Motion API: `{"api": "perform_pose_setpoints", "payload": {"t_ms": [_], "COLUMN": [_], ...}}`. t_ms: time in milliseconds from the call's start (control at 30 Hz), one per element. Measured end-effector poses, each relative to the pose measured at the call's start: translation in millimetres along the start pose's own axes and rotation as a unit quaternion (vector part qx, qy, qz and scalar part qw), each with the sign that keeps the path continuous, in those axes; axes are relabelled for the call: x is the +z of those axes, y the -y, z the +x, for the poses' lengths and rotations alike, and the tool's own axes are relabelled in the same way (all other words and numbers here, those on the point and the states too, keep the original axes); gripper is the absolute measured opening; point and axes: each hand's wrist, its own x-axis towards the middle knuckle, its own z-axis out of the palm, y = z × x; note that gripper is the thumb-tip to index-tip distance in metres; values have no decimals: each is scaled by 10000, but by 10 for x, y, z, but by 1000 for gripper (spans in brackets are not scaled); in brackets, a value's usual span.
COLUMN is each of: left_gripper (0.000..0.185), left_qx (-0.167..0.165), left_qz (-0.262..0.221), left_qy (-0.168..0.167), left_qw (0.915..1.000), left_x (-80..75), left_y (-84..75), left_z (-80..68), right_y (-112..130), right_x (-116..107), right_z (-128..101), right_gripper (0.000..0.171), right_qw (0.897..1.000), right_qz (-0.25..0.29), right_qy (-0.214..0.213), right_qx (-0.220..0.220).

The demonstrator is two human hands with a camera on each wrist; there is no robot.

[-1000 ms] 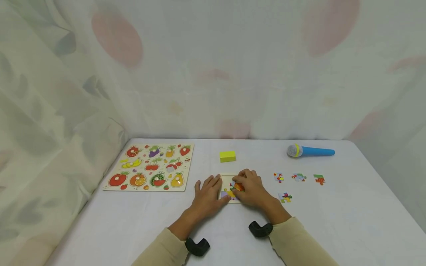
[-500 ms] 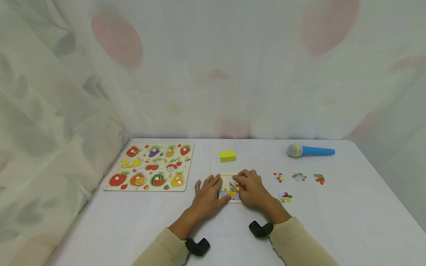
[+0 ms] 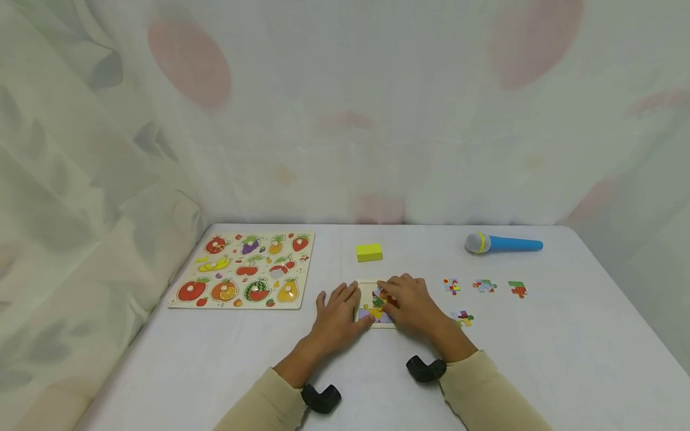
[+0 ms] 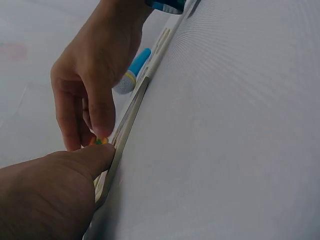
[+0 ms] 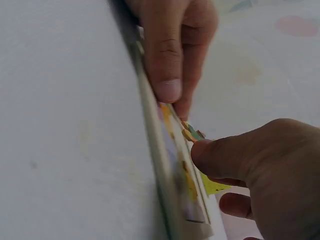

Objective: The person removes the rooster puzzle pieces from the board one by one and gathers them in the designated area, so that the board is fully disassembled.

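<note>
A small wooden jigsaw tray [image 3: 368,290] lies mid-table, with purple and yellow pieces fitted along its near side. My left hand [image 3: 335,317] rests on the tray's left edge, fingers spread and thumb over the near pieces. Over the tray's right part, my right hand [image 3: 414,306] pinches a colourful jigsaw piece [image 5: 191,132] between thumb and fingers. In the right wrist view this piece is tilted, close above the tray, near the left fingertips. The left wrist view shows the piece's orange and green edge [image 4: 99,141] below the right fingertips. The right hand hides the tray's right side.
Several loose jigsaw pieces [image 3: 484,287] lie right of the tray. A yellow block [image 3: 369,252] sits behind it. Farther back right is a blue toy microphone [image 3: 512,244]. A fruit peg puzzle board [image 3: 242,272] occupies the table's left side.
The jigsaw piece has turned between my right fingers, showing a different side. My right hand has shifted very slightly; the left hand keeps its place on the tray.
</note>
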Motion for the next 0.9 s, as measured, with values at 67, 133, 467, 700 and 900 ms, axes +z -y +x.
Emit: {"api": "perform_pose_setpoints", "payload": {"t_ms": [67, 133, 467, 700, 900], "left_gripper": [71, 71, 73, 74, 74], "left_qx": [20, 29, -9, -7, 3], "left_qz": [-17, -49, -77, -157, -128], "left_qy": [-4, 12, 52, 95, 62], "left_qw": [10000, 10000, 10000, 9998, 9999], "left_x": [1, 2, 11, 16, 9], "left_y": [0, 1, 14, 19, 6], "left_z": [4, 5, -3, -7, -15], "right_y": [-17, -37, -207, -319, -429], "right_x": [-48, -107, -470, -740, -876], "right_z": [-13, -40, -259, -446, -644], "right_gripper": [47, 47, 50, 51, 52], "right_qw": [9998, 9998, 9933, 9910, 9913], "right_qz": [-149, -43, 1051, 1158, 1038], "right_qy": [-58, -102, -470, -655, -801], "right_qx": [90, 172, -77, -161, -65]}}
